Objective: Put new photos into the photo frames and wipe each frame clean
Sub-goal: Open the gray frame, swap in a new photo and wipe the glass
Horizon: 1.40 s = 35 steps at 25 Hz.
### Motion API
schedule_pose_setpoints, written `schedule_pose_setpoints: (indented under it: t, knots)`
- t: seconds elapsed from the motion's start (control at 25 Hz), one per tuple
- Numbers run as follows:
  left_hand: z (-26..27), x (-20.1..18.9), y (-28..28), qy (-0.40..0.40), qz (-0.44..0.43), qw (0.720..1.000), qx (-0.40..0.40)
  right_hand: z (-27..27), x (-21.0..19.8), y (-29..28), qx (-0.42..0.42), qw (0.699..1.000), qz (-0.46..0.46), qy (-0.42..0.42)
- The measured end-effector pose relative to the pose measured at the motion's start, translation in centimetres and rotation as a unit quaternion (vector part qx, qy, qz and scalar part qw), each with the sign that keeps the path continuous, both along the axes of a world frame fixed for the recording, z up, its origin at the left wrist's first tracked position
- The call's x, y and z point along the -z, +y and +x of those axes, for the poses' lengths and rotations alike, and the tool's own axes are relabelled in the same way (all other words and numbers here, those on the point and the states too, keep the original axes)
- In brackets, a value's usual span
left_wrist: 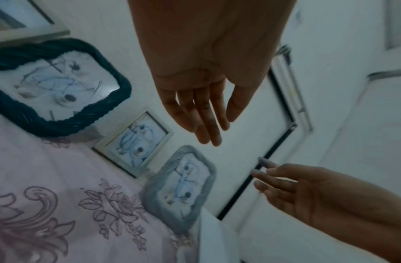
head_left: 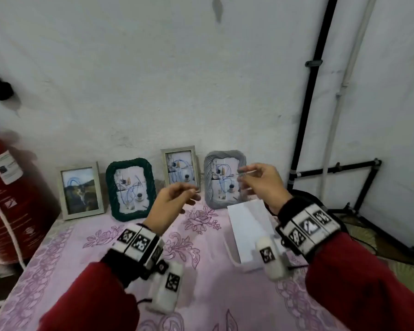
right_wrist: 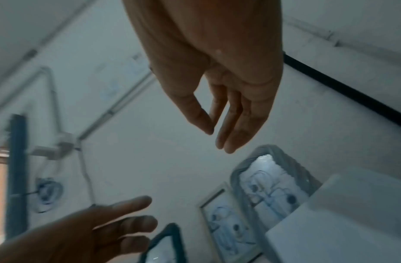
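- Grey frame [head_left: 225, 179] stands upright against the wall, just beyond the right hand [head_left: 263, 185], the nearer hand
- Left hand [head_left: 175, 199] hovers apart; both hands' fingers relaxed, holding nothing

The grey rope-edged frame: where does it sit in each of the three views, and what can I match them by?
Head: grey rope-edged frame far right of the row against the wall, partly behind the right hand.
Left wrist: lower centre, below the left hand.
Right wrist: lower right.
Shared landmark: the plain pale frame next to it.
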<state>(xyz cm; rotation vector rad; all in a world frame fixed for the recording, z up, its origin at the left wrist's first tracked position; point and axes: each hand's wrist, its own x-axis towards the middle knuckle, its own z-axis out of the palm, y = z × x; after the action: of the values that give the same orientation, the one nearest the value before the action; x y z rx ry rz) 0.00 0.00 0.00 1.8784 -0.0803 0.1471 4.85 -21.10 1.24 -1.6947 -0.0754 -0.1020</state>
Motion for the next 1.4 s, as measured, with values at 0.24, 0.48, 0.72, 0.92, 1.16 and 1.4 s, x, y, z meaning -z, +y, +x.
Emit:
schedule_pose_setpoints:
  t: [0.24, 0.48, 0.72, 0.92, 1.16, 1.4]
  knots:
    - [9.8, 3.0, -0.5, 0.054, 0.016, 0.996, -0.062, 9.6, 0.1, -0.9, 0.006, 0.984, -0.172, 0.046]
    - [15.3, 7.4, -1.5, 0.084, 0.05, 0.995, -0.031, 15.3, 2.0, -1.7, -0.021, 0.957, -0.287, 0.044]
    - [16.4, 8.7, -2.1, 0.041, 0.002, 0.999, -0.009, 16.1, 2.8, -1.4, -0.033, 0.967, -0.252, 0.03]
    - [15.8, 7.6, -1.6, 0.017, -0.026, 0.999, -0.007, 15.2, 1.5, -1.4, -0.014, 0.978, -0.208, -0.023]
    - [13.5, 3.2, -0.4, -0.049, -0.058, 0.997, -0.012, 12.3, -3.0, -0.5, -0.002, 0.984, -0.152, -0.094]
    - [8.4, -0.4, 1.6, -0.099, -0.121, 0.987, -0.017, 7.1, -7.2, 1.5, -0.086, 0.981, -0.08, -0.154]
